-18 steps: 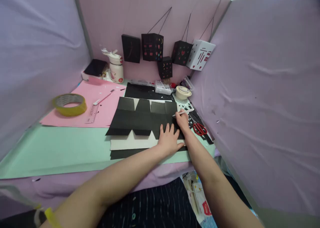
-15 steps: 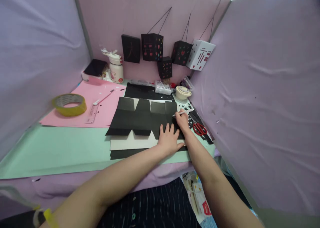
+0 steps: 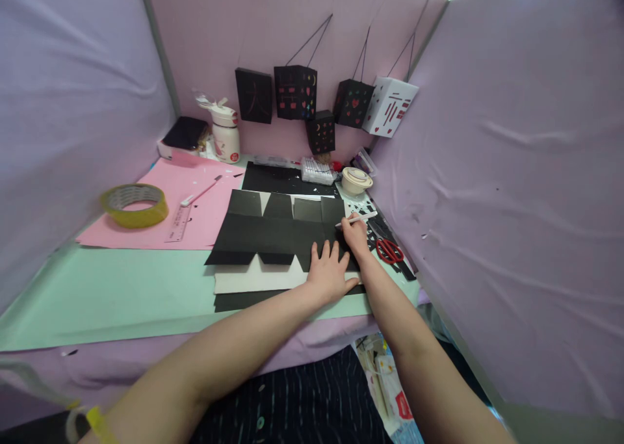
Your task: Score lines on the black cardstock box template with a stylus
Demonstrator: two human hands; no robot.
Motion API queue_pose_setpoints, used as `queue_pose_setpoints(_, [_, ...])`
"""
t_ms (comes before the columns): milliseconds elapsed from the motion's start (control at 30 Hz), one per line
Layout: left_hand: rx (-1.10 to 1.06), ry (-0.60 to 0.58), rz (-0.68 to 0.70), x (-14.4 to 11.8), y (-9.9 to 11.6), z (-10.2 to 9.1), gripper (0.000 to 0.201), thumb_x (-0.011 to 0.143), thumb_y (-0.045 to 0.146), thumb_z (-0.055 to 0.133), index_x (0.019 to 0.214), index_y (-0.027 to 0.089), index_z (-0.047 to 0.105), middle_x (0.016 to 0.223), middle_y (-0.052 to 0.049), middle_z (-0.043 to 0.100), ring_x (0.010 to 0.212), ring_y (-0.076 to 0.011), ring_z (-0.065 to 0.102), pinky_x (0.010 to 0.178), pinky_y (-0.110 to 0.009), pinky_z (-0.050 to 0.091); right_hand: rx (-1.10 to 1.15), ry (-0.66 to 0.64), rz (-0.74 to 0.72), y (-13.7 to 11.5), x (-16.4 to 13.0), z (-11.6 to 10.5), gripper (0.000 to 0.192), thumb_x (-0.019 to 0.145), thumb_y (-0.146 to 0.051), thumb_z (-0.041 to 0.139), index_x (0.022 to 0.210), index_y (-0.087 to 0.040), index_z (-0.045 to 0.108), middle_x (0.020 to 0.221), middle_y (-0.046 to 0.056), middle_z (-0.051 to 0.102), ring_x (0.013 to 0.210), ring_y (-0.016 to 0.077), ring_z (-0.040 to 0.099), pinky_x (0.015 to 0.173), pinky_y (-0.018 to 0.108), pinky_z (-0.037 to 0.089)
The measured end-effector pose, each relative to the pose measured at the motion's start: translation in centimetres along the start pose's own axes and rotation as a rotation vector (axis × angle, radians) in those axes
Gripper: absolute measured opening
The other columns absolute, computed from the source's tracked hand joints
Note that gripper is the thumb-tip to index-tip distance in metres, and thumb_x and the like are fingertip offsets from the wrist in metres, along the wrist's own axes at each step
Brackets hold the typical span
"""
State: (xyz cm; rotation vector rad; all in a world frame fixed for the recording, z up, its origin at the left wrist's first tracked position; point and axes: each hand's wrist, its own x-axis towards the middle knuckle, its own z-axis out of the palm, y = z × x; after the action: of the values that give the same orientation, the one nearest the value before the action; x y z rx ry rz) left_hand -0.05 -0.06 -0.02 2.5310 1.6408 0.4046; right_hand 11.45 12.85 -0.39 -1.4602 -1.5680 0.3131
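A black sheet of card (image 3: 273,236) with creases and notched flaps along its far and near edges lies in front of me. My left hand (image 3: 327,275) rests flat on its near right part, fingers spread. Near the card's right end, my right hand (image 3: 355,236) grips a slim white craft knife or pen (image 3: 363,217); which of the two I cannot tell. Its dark tip points left at the card. Under the card show a white board (image 3: 258,281) and another black sheet (image 3: 238,301).
Red-handled scissors (image 3: 389,251) and black scraps lie to the right. On the left, pink paper (image 3: 131,235) bears a yellow tape roll (image 3: 134,205), a ruler (image 3: 178,222) and a pink-white cutter (image 3: 201,192). A bottle (image 3: 225,135) and round tub (image 3: 356,181) stand behind; paper lanterns (image 3: 295,93) hang at the back.
Both hands and the card stay practically still. The whole view has shifted very slightly.
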Motion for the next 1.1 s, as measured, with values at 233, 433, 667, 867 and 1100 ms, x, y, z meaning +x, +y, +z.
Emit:
queue_pose_setpoints(233, [0.008,0.000,-0.004,0.04,-0.01,0.12,0.071,0.088,0.068,0.040,0.142,0.023,0.045,0.153,-0.016,0.033,0.142,-0.0388,0.023,0.111,-0.064,0.009,0.005,0.000,0.009,-0.01,0.01,0.01,0.020,0.076,-0.031,0.047,0.060,-0.026,0.036,0.053,-0.005,0.046,0.058,0.0179,0.044,0.062,0.030,0.033])
queue_pose_setpoints(433, [0.002,0.008,0.001,0.02,-0.01,0.01,0.071,0.088,0.068,0.041,0.141,0.022,0.046,0.152,-0.018,0.034,0.141,-0.0395,0.025,0.111,-0.065,0.010,0.011,-0.006,0.016,-0.07,0.00,-0.08,0.020,0.076,-0.031,0.047,0.059,-0.026,0.037,0.053,-0.005,0.048,0.058,0.0174,0.045,0.062,0.029,0.034])
queue_pose_setpoints(667, [0.008,0.010,0.004,0.01,-0.01,0.02,0.070,0.088,0.067,0.041,0.141,0.022,0.046,0.153,-0.018,0.034,0.141,-0.0393,0.024,0.111,-0.064,0.010,0.017,-0.001,0.021,-0.02,0.01,-0.09,0.020,0.075,-0.031,0.047,0.059,-0.026,0.037,0.052,-0.005,0.046,0.058,0.0171,0.045,0.063,0.028,0.035])
queue_pose_setpoints(867, [0.001,0.007,0.003,0.03,-0.02,0.03,0.070,0.088,0.067,0.041,0.141,0.022,0.046,0.153,-0.018,0.034,0.141,-0.0395,0.024,0.111,-0.065,0.010,0.018,0.002,0.027,0.01,0.04,-0.06,0.019,0.075,-0.030,0.047,0.059,-0.026,0.037,0.052,-0.006,0.047,0.057,0.0168,0.045,0.062,0.028,0.035])
queue_pose_setpoints(1100, [0.004,0.000,0.003,0.04,-0.03,0.08,0.070,0.088,0.067,0.039,0.142,0.022,0.045,0.153,-0.017,0.032,0.142,-0.0391,0.023,0.111,-0.064,0.008,0.038,0.012,0.041,0.18,0.15,-0.09,0.018,0.074,-0.029,0.047,0.060,-0.026,0.038,0.052,-0.006,0.047,0.057,0.0167,0.045,0.062,0.028,0.036])
